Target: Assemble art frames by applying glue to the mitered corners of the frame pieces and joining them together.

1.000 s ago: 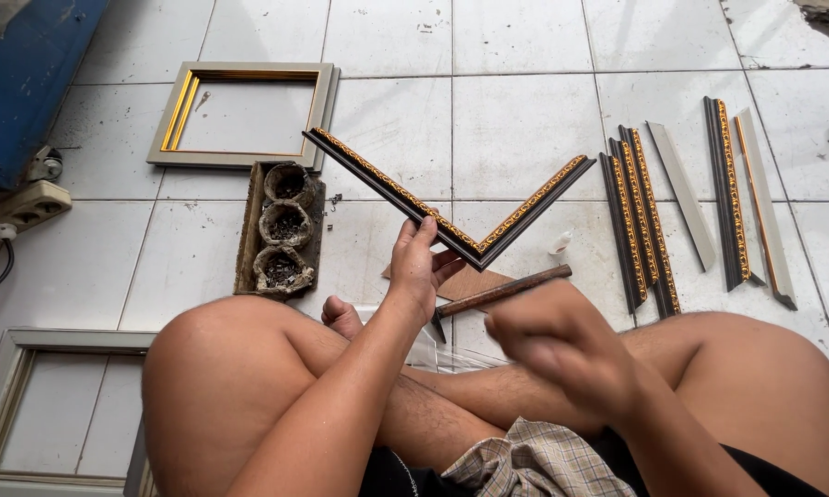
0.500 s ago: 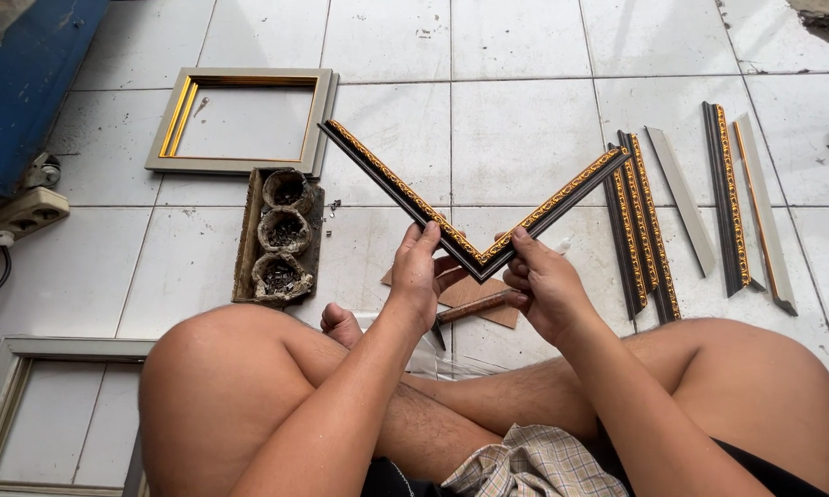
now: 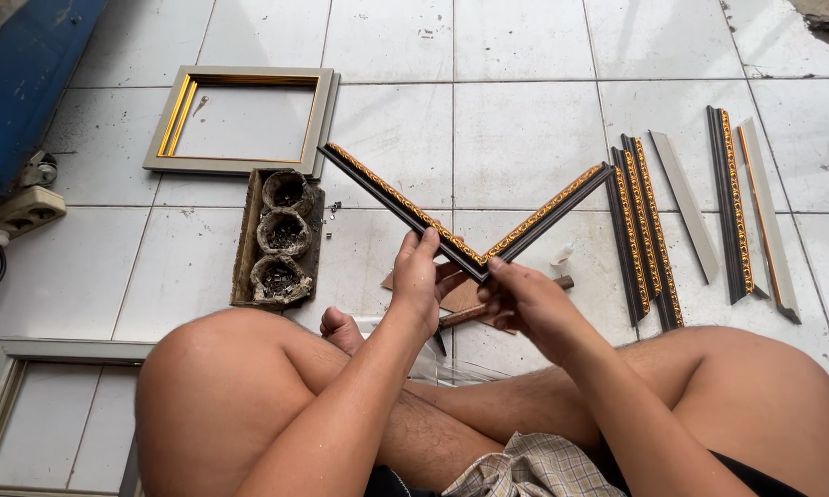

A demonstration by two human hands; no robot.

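Left hand (image 3: pixel 416 276), right hand (image 3: pixel 523 302) pinch V-shaped frame corner (image 3: pixel 465 225).

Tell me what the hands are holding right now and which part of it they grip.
Both hands hold a V-shaped joined pair of frame mouldings at its corner joint: the left hand on the left piece, the right hand just under the joint.

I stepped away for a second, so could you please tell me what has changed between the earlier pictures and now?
The right hand came up from the lap and took hold of the V-shaped frame corner at its joint, joining the left hand, whose grip stayed there. The wooden-handled tool still lies on the floor; the loose moulding strips and finished frame have not moved.
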